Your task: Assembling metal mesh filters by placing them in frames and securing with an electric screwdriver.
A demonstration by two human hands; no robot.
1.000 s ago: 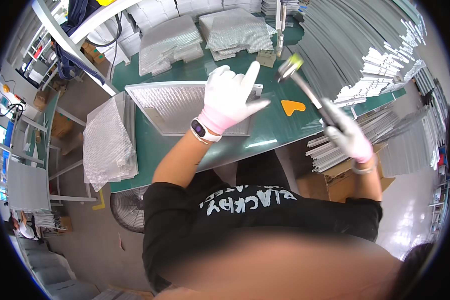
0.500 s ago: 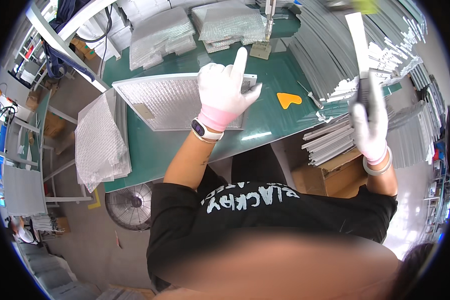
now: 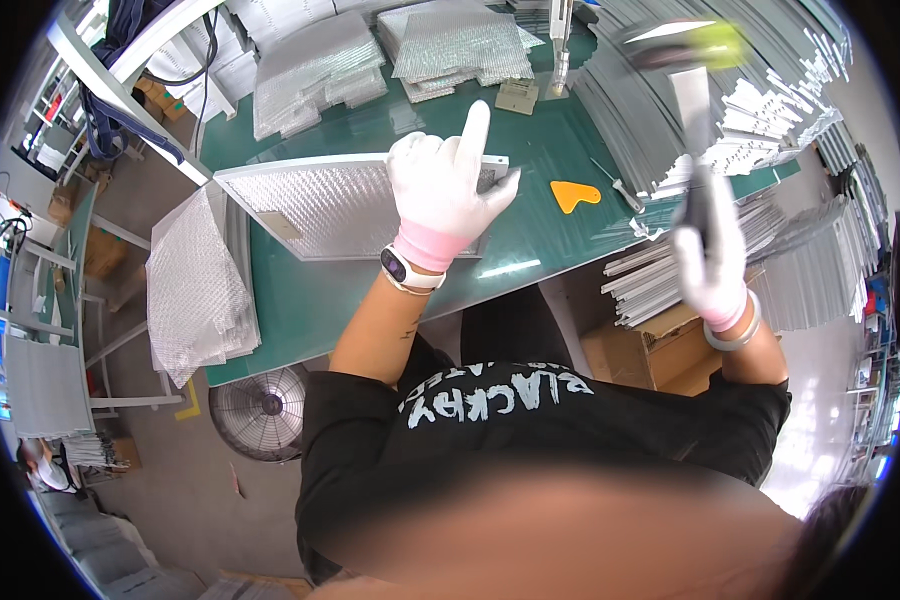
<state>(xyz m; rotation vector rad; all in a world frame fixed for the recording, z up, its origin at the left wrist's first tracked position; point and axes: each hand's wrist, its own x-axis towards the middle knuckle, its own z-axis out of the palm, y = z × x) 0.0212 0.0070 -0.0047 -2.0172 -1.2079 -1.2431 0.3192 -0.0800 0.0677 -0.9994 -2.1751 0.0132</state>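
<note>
A silvery mesh panel in a thin light frame stands tilted on the green table. My left hand, in a white glove with a pink cuff, grips its upper edge near the right corner, index finger pointing out and thumb spread. The panel's part behind that hand is hidden. Raised at the right, my gloved right hand is closed round the dark grip of a mallet. The mallet has a pale shaft and a blurred head with a yellow-green end. A flat yellow plastic piece lies between my hands.
Stacked mesh sheets lie at the back, and more sheets overhang the table's left edge. Long grey strips fill the right side beside a screwdriver. Below are a cardboard box and a floor fan.
My right hand has moved left with the mallet, its head now further into view. My left hand keeps its hold on the panel, and the whole view has shifted slightly.
</note>
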